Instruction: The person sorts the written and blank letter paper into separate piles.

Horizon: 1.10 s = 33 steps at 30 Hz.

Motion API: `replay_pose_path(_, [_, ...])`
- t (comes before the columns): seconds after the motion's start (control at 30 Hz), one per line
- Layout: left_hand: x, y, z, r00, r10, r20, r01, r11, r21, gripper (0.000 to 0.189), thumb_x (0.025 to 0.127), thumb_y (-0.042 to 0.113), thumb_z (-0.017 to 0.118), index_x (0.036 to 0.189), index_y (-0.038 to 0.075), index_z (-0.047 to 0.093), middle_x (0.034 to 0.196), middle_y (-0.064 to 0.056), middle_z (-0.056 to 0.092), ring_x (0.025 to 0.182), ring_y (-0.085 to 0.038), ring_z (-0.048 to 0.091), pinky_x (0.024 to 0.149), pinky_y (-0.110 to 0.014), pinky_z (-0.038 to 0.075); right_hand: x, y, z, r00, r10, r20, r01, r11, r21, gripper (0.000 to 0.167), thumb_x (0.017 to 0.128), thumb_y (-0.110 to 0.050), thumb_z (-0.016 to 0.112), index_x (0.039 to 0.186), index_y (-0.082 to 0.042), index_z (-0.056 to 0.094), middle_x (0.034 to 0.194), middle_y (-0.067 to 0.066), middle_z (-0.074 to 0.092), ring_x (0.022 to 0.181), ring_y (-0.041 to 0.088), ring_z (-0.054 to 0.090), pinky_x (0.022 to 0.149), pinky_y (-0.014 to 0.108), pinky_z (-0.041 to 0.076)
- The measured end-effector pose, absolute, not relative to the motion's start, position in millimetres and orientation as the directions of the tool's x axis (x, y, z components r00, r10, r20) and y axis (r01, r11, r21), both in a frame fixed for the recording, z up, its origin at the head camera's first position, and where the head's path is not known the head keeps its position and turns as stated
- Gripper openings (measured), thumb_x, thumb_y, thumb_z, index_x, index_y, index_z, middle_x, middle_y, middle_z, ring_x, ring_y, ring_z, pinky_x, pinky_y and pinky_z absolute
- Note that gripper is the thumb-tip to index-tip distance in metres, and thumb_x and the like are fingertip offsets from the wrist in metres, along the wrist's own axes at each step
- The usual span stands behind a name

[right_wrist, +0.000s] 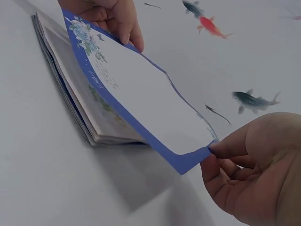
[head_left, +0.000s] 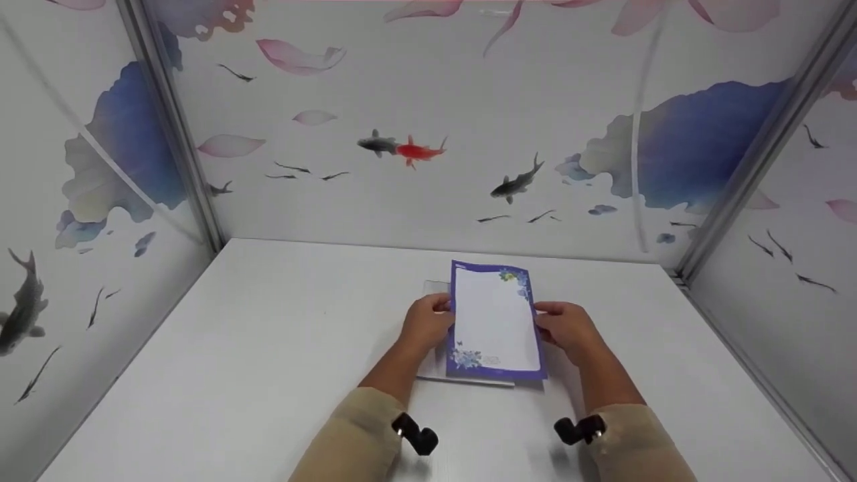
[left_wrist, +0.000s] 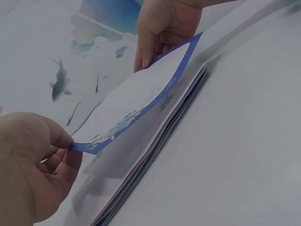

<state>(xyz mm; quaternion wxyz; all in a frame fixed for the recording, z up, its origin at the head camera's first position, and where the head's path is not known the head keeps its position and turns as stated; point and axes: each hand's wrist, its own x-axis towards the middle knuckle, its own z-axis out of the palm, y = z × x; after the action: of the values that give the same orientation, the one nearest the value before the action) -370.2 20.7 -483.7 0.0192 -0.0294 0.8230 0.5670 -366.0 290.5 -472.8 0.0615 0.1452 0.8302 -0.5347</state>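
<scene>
A sheet of decorated paper (head_left: 495, 321) with a blue-purple border and blue flowers in two corners is held up in both hands. My left hand (head_left: 428, 325) pinches its left edge between thumb and fingers, as the left wrist view also shows. On the opposite edge, my right hand (head_left: 569, 328) pinches the sheet the same way. Below the raised paper lies a thin stack of sheets (left_wrist: 155, 146), mostly covered by it in the head view. Its layered edge shows in both wrist views, and a printed flower pattern shows on its top in the right wrist view.
The stack lies on a white table (head_left: 268, 348). White panels (head_left: 428, 201) printed with fish, petals and blue leaves enclose the table at the back and both sides, with metal posts (head_left: 181, 134) at the corners.
</scene>
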Motion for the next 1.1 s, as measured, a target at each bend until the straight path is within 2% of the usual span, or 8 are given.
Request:
replay_pose_path(0.23, [-362, 66, -485, -0.996, 0.008, -0.084, -0.077, 0.311, 0.947, 0.048, 0.098, 0.012, 0.068, 0.146, 0.012, 0.066, 0.132, -0.004, 0.073, 0.125, -0.02, 0.067, 0.114, -0.039, 0.055, -358, 333, -472, -0.939, 0.18, -0.294, 0.342, 0.374, -0.862, 0.05, 0.11, -0.017, 0.059, 0.159, -0.009, 0.051, 0.155, 0.021, 0.055, 0.126, 0.029, 0.063, 0.116, 0.044, 0.054])
replay_pose_path(0.4, [-356, 97, -484, -0.99, 0.036, -0.134, -0.117, 0.307, 0.945, 0.05, 0.099, 0.012, 0.067, 0.149, 0.013, 0.063, 0.136, -0.003, 0.071, 0.126, -0.02, 0.065, 0.116, -0.041, 0.054, -349, 362, -470, -0.932, 0.175, -0.317, 0.361, 0.391, -0.847, 0.051, 0.111, -0.019, 0.056, 0.161, -0.008, 0.048, 0.16, 0.022, 0.051, 0.129, 0.03, 0.061, 0.117, 0.045, 0.053])
replay_pose_path(0.53, [-352, 119, -483, -0.987, 0.052, -0.149, -0.127, 0.304, 0.944, 0.051, 0.099, 0.01, 0.067, 0.149, 0.015, 0.063, 0.138, -0.002, 0.07, 0.132, -0.021, 0.063, 0.118, -0.042, 0.052, -343, 385, -469, -0.935, 0.166, -0.313, 0.354, 0.414, -0.839, 0.052, 0.112, -0.018, 0.055, 0.161, -0.006, 0.046, 0.16, 0.023, 0.051, 0.128, 0.028, 0.061, 0.112, 0.041, 0.057])
replay_pose_path(0.8, [-346, 155, -482, -0.988, 0.058, -0.146, -0.122, 0.305, 0.945, 0.044, 0.097, 0.006, 0.07, 0.14, 0.017, 0.069, 0.128, 0.004, 0.072, 0.127, -0.018, 0.063, 0.116, -0.041, 0.053, -332, 422, -467, -0.931, 0.175, -0.321, 0.366, 0.443, -0.818, 0.055, 0.112, -0.019, 0.055, 0.163, -0.003, 0.042, 0.16, 0.026, 0.049, 0.125, 0.028, 0.061, 0.096, 0.028, 0.059])
replay_pose_path(1.0, [-342, 167, -486, -0.993, 0.056, -0.108, -0.086, 0.3, 0.95, 0.042, 0.096, 0.006, 0.072, 0.137, 0.014, 0.071, 0.124, 0.004, 0.073, 0.125, -0.018, 0.064, 0.116, -0.041, 0.053, -329, 437, -468, -0.93, 0.184, -0.319, 0.368, 0.472, -0.801, 0.055, 0.111, -0.02, 0.055, 0.161, -0.001, 0.044, 0.16, 0.028, 0.049, 0.125, 0.029, 0.062, 0.098, 0.031, 0.06])
replay_pose_path(1.1, [-339, 168, -491, -0.995, 0.062, -0.084, -0.061, 0.303, 0.951, 0.04, 0.094, 0.004, 0.073, 0.134, 0.012, 0.072, 0.122, 0.002, 0.074, 0.122, -0.019, 0.066, 0.115, -0.042, 0.053, -328, 441, -473, -0.926, 0.203, -0.319, 0.378, 0.481, -0.791, 0.055, 0.11, -0.02, 0.057, 0.16, 0.0, 0.045, 0.159, 0.029, 0.051, 0.122, 0.028, 0.063, 0.095, 0.03, 0.059])
